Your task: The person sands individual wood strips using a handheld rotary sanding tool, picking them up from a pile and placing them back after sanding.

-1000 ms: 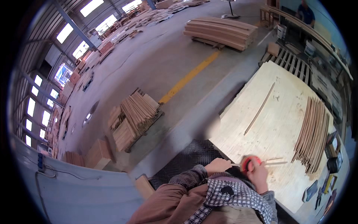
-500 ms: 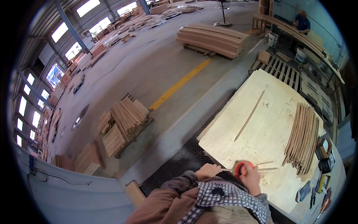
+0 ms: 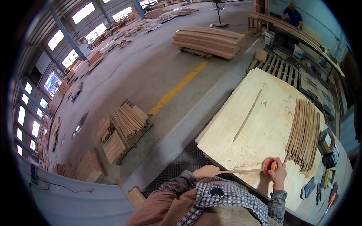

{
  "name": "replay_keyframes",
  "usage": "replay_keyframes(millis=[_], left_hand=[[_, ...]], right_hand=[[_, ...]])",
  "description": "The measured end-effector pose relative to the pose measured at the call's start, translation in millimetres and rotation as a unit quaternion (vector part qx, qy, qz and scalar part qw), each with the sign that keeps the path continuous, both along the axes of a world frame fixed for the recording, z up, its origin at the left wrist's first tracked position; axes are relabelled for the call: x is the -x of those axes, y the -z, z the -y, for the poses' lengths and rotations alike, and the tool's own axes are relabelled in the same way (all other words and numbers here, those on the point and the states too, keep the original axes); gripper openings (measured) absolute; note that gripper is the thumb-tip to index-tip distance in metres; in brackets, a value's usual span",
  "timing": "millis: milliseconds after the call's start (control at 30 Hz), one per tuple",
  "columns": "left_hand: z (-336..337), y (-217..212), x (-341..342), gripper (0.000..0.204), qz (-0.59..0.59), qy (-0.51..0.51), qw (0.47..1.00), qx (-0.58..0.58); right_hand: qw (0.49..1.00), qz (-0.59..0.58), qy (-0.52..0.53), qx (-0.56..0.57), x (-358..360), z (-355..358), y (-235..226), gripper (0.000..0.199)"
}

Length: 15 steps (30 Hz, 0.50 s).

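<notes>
My left hand is closed round the near-left end of a thin wooden strip, at the front edge of a pale plywood sheet. The strip runs rightward from it, nearly level. My right hand grips a round red-rimmed disc-shaped tool with a pale face, too small to name more exactly. The tool rests against the strip toward its right end, and the tool and hand hide the strip there. Just beyond my right hand lies a bundle of slender wooden strips.
A single strip lies on the plywood. At the right edge are a blue block, dark pliers and a black box. Pallets of stacked wood stand on the floor; a person works at the far right.
My right hand and the red tool have moved right along the strip, away from my left hand. My left hand has shifted slightly left in the view, which has turned a little.
</notes>
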State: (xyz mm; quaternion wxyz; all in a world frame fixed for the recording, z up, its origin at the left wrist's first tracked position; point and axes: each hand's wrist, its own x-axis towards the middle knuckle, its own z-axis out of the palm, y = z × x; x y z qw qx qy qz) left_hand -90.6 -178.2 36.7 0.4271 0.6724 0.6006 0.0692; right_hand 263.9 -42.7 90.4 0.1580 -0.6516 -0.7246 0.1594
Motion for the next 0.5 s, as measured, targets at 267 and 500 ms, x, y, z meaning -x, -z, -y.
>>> replay_keyframes(millis=[267, 500], left_hand=[[-2, 4, -3, 0.038, -0.061, -0.036, 0.997, -0.023], [15, 13, -5, 0.03, -0.152, 0.025, 0.966, -0.21]], right_hand=[[0.975, 0.023, -0.178, -0.13, 80, 56, 11, 0.07], [0.988, 0.008, -0.124, -0.094, 58, 46, -8, 0.072]])
